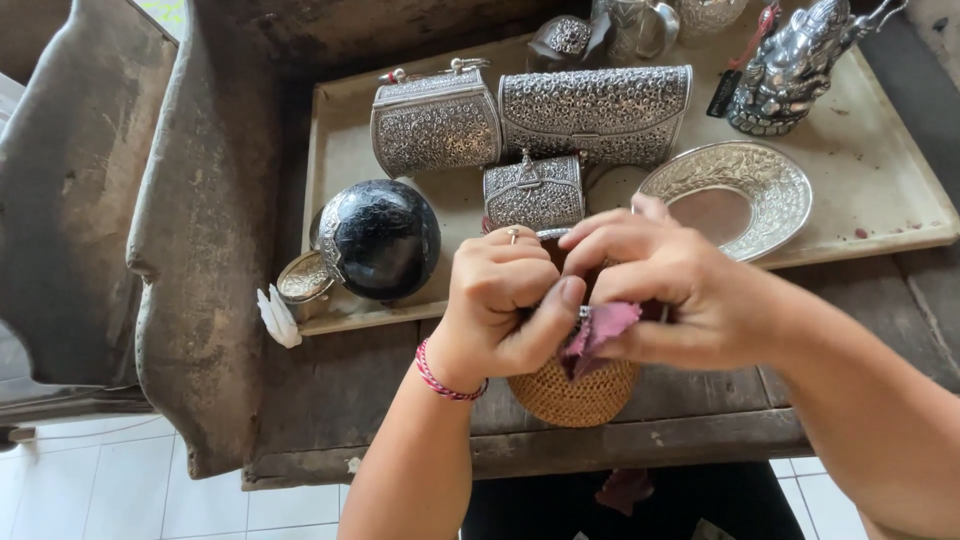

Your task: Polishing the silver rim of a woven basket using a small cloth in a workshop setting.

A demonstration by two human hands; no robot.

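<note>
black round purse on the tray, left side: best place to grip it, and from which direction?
Judging by its shape, take the black round purse by the silver metal frame band along its left edge, coming from above with fingers on either side of it. The black shell looks smooth, glossy and rounded, so probably slippery. Its open lid crowds the lower left.

Soft, even daylight fills the sharp head view, with bright glints on the silver plate (738, 197) toward two o'clock, deep shadow at twelve o'clock, and wide-angle bending toward the nine o'clock edge.
</note>
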